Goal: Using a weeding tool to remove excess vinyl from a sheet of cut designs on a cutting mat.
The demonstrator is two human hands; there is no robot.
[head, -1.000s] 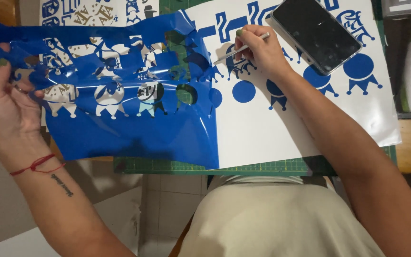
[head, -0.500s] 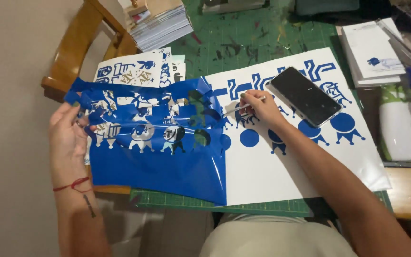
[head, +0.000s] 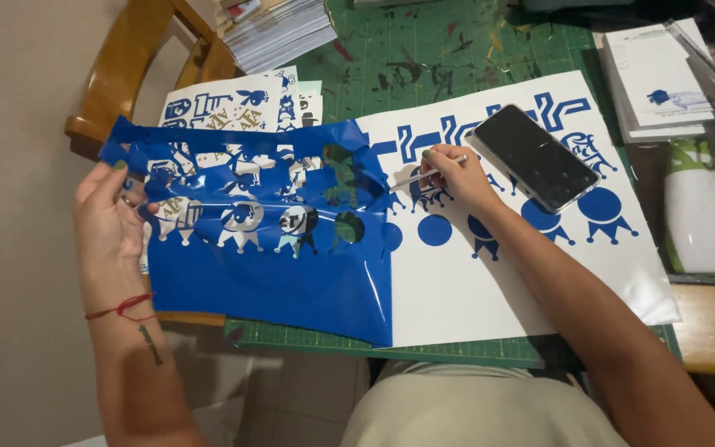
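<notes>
Blue vinyl (head: 266,273), peeled off the white backing sheet (head: 490,281), hangs to the left with its long axis across the table, full of cut-out holes. The left hand (head: 109,219) pinches its far edge, likely keeping it taut and clear of the backing. The right hand (head: 457,178) grips a thin metal tool (head: 424,174), tip pointing left at the peel line, apparently pinning small shapes down. A dark phone (head: 535,157) weighs the backing on the green mat (head: 457,50).

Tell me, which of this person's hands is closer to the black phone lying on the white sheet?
Right. The right hand holds a thin tool just left of the phone; the left hand grips the peeled blue vinyl far across.
</notes>
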